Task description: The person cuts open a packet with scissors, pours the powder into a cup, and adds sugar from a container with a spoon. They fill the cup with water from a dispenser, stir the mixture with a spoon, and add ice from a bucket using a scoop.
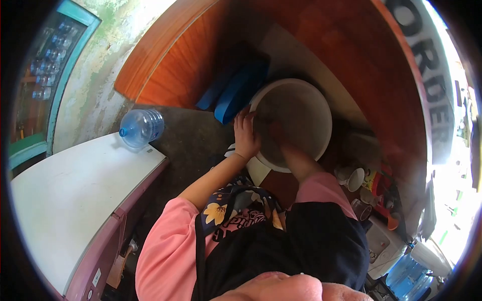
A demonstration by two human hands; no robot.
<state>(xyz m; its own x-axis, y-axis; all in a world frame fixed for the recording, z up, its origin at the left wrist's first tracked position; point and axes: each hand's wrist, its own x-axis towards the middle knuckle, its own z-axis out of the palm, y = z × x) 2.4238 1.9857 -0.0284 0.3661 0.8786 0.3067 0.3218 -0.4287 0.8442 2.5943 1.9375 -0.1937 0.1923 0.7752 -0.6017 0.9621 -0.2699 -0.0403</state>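
A large round whitish tub (326,108) stands tilted toward me in a dim corner under the counter. My left hand (245,134) grips its left rim, with the fingers along the outer side. Inside the tub is my right hand (280,136), dark and blurred, so its fingers and anything in them cannot be made out. The tub's contents look murky grey and are too dim to name. Close to my left fingertips, a blue rounded plastic object (236,95) leans beside the tub.
An orange-brown wooden counter (170,65) curves around the back and right. At left, a clear blue water jug (141,128) lies on a white-topped appliance (75,190). To the right are a white cup (355,179) and a red container (384,185); another blue jug (409,276) stands lower right.
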